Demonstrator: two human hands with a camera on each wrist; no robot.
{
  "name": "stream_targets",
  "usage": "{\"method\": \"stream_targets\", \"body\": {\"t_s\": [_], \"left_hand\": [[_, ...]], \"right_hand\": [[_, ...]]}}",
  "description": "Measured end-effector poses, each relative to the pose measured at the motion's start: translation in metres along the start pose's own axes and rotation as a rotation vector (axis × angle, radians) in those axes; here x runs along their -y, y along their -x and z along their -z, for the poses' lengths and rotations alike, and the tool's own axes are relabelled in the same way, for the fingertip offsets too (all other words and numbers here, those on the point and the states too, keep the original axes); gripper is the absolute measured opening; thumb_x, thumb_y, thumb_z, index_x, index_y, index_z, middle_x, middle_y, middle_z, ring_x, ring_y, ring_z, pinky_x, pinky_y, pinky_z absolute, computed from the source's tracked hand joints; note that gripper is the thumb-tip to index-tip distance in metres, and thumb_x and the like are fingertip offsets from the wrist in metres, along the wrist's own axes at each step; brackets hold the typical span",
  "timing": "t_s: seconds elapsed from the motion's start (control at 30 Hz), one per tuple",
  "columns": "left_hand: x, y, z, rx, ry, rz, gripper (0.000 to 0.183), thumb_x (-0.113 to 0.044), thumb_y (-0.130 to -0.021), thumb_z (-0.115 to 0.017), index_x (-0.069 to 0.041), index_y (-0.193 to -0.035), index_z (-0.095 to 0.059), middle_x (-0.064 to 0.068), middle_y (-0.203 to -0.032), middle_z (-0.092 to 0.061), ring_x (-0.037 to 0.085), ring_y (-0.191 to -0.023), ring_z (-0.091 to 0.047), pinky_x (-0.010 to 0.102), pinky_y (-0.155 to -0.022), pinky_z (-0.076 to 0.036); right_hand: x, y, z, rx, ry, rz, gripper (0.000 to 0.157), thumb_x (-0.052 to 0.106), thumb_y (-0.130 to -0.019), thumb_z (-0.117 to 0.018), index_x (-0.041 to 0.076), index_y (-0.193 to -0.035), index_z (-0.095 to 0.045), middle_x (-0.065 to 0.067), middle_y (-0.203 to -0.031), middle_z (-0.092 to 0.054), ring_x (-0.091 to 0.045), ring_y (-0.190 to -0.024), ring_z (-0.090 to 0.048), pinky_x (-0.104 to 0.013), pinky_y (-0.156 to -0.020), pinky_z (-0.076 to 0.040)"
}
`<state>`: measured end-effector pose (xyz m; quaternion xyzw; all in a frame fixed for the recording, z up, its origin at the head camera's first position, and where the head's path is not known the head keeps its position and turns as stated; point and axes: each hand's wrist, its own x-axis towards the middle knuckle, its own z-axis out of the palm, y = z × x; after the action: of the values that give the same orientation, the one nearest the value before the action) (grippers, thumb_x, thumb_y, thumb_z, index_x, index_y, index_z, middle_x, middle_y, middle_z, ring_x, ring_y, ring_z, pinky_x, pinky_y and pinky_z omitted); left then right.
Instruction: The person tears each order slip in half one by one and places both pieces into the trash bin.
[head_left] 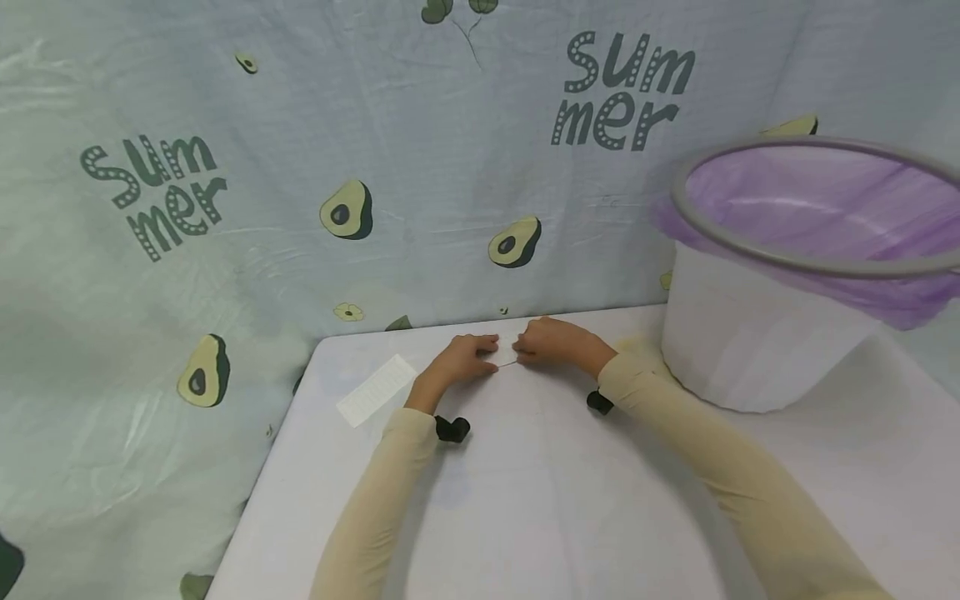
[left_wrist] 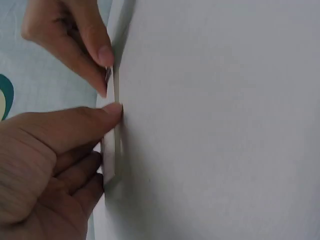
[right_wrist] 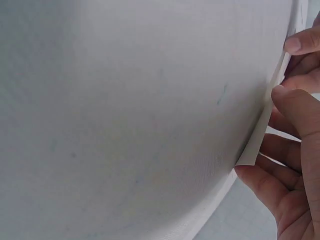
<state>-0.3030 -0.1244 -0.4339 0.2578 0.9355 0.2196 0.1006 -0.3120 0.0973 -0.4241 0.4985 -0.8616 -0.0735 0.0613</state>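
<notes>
A small white piece of paper [head_left: 507,352] is between the two hands near the table's far edge. My left hand [head_left: 459,360] pinches its left part, thumb on the near side and fingers behind, as the left wrist view shows. On the other end, my right hand [head_left: 558,342] grips the paper [right_wrist: 256,142] between thumb and fingers. Seen edge-on in the left wrist view, the paper [left_wrist: 111,160] looks like a narrow strip with a doubled edge; whether it is folded I cannot tell. The fingers hide parts of it.
A white printed sheet [head_left: 377,390] lies on the white-covered table [head_left: 510,500] left of the left hand. At the right stands a white bin [head_left: 750,333] with a purple liner [head_left: 817,192] and grey rim. Behind the table hangs an avocado-patterned curtain [head_left: 420,167].
</notes>
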Motion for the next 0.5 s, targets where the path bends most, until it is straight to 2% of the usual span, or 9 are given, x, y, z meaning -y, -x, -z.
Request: {"method": "stream_targets", "body": {"t_s": [0.1,0.2,0.33,0.43,0.5], "left_hand": [[0.005,0.002,0.002,-0.006,0.038,-0.003,0.049,-0.017,-0.091,-0.079,-0.005,-0.136,-0.065,0.005,-0.151,-0.054,0.025,-0.144,-0.044,0.041,-0.119,-0.034],[0.006,0.004,0.002,-0.015,0.058,-0.017,0.047,-0.016,-0.089,-0.08,-0.007,-0.134,-0.067,0.006,-0.147,-0.057,0.026,-0.142,-0.046,0.042,-0.118,-0.035],[0.007,0.005,-0.001,-0.08,0.068,-0.064,0.034,-0.012,-0.091,-0.077,-0.007,-0.125,-0.073,0.007,-0.137,-0.066,0.027,-0.138,-0.051,0.041,-0.116,-0.039],[0.006,0.005,-0.002,-0.153,0.088,-0.069,0.024,-0.014,-0.095,-0.073,-0.006,-0.118,-0.076,0.008,-0.128,-0.071,0.026,-0.13,-0.059,0.041,-0.109,-0.046],[0.004,0.005,-0.002,-0.194,0.106,-0.051,0.022,-0.017,-0.097,-0.07,-0.006,-0.115,-0.077,0.009,-0.123,-0.072,0.026,-0.121,-0.064,0.042,-0.102,-0.051]], "right_hand": [[0.003,-0.002,-0.002,-0.046,-0.003,0.01,0.013,0.012,-0.1,-0.065,0.007,-0.095,-0.076,-0.005,-0.078,-0.073,-0.012,-0.062,-0.063,-0.028,-0.058,-0.053],[0.004,-0.001,-0.003,-0.079,-0.019,0.019,0.013,0.008,-0.1,-0.065,0.009,-0.093,-0.076,-0.005,-0.076,-0.073,-0.008,-0.06,-0.059,-0.026,-0.057,-0.052],[0.004,0.003,-0.002,-0.12,-0.03,-0.003,0.011,0.007,-0.098,-0.066,0.011,-0.093,-0.076,-0.004,-0.071,-0.07,-0.006,-0.057,-0.053,-0.025,-0.055,-0.049],[0.003,0.01,0.001,-0.153,-0.118,-0.071,0.011,0.003,-0.097,-0.066,0.008,-0.094,-0.076,-0.001,-0.07,-0.069,-0.004,-0.058,-0.046,-0.022,-0.055,-0.046],[0.003,0.015,0.003,-0.171,-0.209,-0.114,0.011,0.002,-0.097,-0.066,0.006,-0.096,-0.077,0.0,-0.074,-0.069,-0.003,-0.059,-0.046,-0.019,-0.058,-0.045]]}}
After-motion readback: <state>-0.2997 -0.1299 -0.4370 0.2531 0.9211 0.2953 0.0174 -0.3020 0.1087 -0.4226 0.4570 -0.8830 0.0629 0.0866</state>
